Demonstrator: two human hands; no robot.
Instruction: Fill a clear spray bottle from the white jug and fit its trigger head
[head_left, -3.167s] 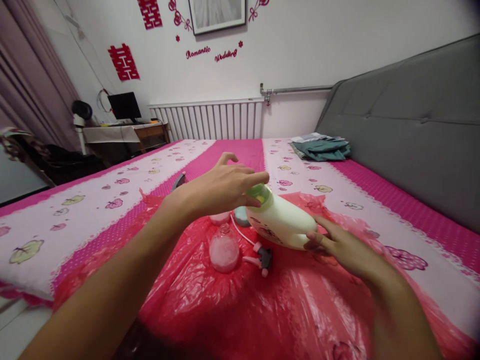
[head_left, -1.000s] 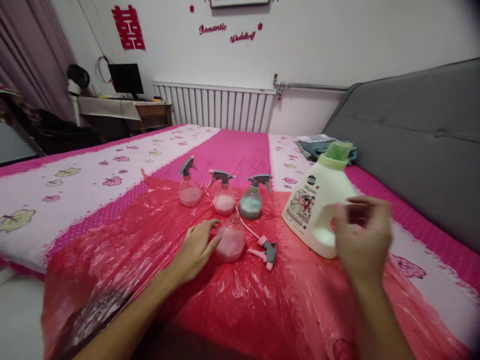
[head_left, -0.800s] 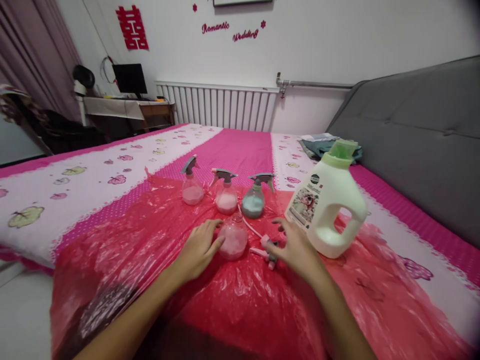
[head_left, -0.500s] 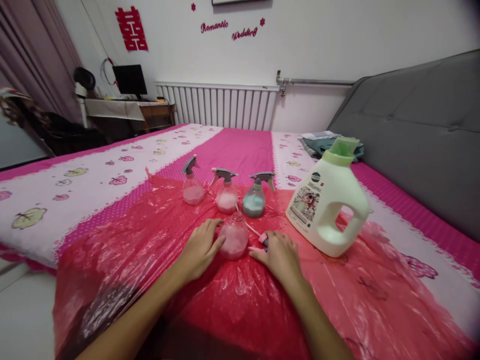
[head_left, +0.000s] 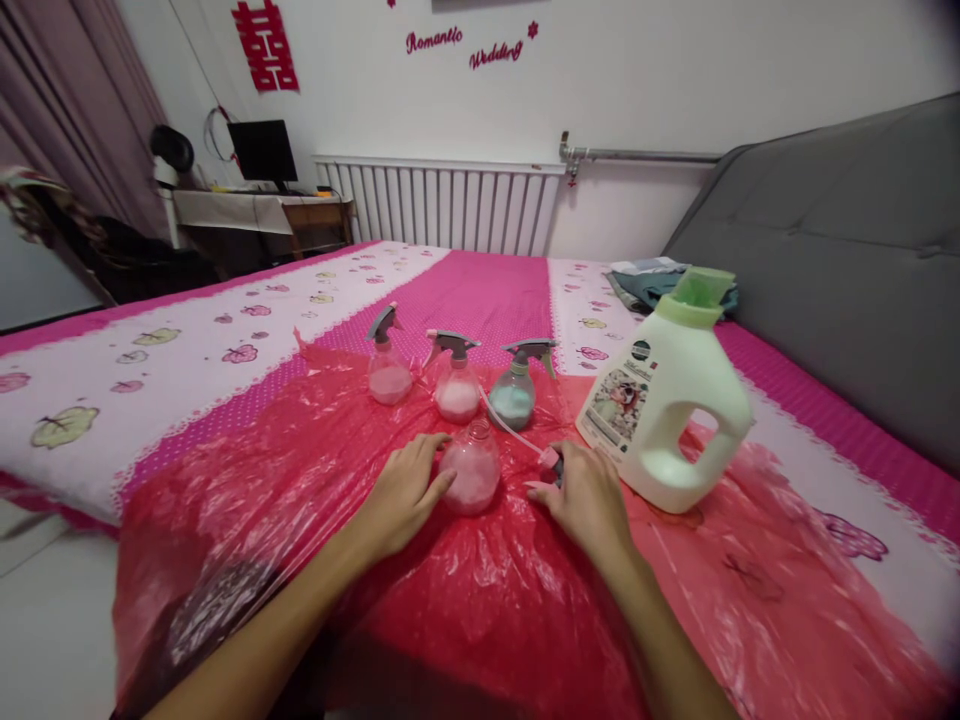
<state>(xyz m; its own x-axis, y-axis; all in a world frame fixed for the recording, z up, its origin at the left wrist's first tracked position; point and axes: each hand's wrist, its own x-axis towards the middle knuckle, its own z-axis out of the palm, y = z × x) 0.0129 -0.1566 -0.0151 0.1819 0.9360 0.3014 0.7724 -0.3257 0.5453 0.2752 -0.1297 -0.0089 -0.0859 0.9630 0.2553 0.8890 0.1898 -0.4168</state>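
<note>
An uncapped round pink bottle [head_left: 472, 472] with whitish contents stands on the red plastic sheet [head_left: 450, 590]. My left hand [head_left: 409, 487] grips it from the left, thumb and fingers around its side. In my right hand [head_left: 591, 495] is a spray nozzle [head_left: 553, 462] with a pink collar, its thin pale tube slanting up and left behind the bottle's neck. Behind stand three bottles with grey trigger heads: two pink ones [head_left: 389, 382] [head_left: 457, 398] and a grey-green one [head_left: 512, 402].
A pale green detergent jug [head_left: 667, 400] stands right of my right hand. Folded cloth [head_left: 645, 285] lies behind it, near the grey headboard [head_left: 840, 220]. The sheet covers part of a pink floral bed [head_left: 495, 300].
My right hand has moved right with the spray nozzle, away from the bottle. The tube now lies lower across the front of the back bottles. My left hand keeps its hold.
</note>
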